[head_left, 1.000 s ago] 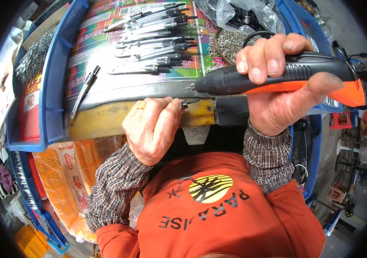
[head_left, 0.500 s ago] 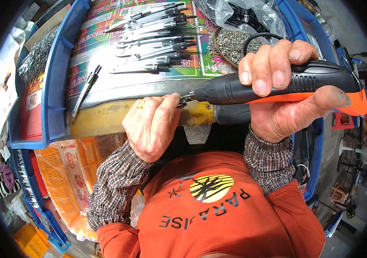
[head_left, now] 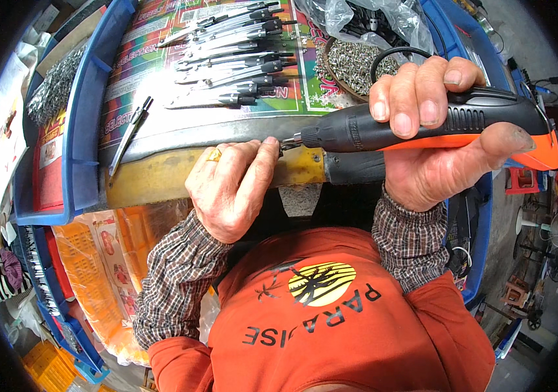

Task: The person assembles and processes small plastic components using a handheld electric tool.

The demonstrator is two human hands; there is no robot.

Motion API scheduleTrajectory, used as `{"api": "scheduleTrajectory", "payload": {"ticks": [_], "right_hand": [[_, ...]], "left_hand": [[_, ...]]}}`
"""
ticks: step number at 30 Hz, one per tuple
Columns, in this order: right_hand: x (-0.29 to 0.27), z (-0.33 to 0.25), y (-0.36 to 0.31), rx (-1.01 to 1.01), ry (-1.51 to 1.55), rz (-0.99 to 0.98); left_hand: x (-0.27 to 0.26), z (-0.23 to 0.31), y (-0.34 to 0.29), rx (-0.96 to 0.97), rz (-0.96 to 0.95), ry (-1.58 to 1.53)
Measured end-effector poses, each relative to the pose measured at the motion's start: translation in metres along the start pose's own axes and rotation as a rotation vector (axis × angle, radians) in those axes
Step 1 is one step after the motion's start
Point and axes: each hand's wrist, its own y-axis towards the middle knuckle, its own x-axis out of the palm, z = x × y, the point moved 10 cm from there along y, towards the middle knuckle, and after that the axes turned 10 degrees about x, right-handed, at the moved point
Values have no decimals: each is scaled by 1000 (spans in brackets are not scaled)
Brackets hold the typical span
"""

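Observation:
My right hand point(head_left: 426, 124) is wrapped round a black-and-orange electric screwdriver point(head_left: 351, 132), which lies nearly level with its bit pointing left. At the bit's tip, my left hand point(head_left: 230, 186) pinches what looks like a drawing compass, with only a small dark end point(head_left: 287, 147) showing past the fingertips. The rest of that piece is hidden by the fingers. Beyond my hands lies a row of silver-and-black compasses point(head_left: 233, 81), and one single compass point(head_left: 130, 136) rests apart at the left.
A round dish of small screws point(head_left: 357, 65) stands at the back right, beside a clear plastic bag point(head_left: 396, 23) of black parts. Blue trays point(head_left: 86, 124) flank the work surface. A yellow strip point(head_left: 161, 178) edges it nearest me; an orange basket point(head_left: 86, 261) sits lower left.
The screwdriver has shifted slightly up and to the right, with its bit drawn a little away from my left fingers. My left fingers have moved slightly; the compasses on the surface stay put.

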Motion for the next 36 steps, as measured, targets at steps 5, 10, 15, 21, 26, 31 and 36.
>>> {"api": "scheduleTrajectory", "payload": {"ticks": [5,10,15,21,26,31,36], "right_hand": [[0,0,0,-1,2,-11],[-2,1,-1,9,7,49],[-2,2,-1,-4,-12,49],[-2,1,0,0,-15,53],[-3,1,0,40,-67,42],[0,1,0,4,-15,17],[-2,1,-1,9,-23,25]], "left_hand": [[-1,-1,0,-5,3,-2],[-2,0,-1,-13,-13,34],[-1,2,-2,-3,-27,49],[-2,4,-3,18,-27,71],[-1,2,-3,14,-36,56],[-1,2,-1,7,-26,31],[1,-5,0,-77,-4,6]]}}
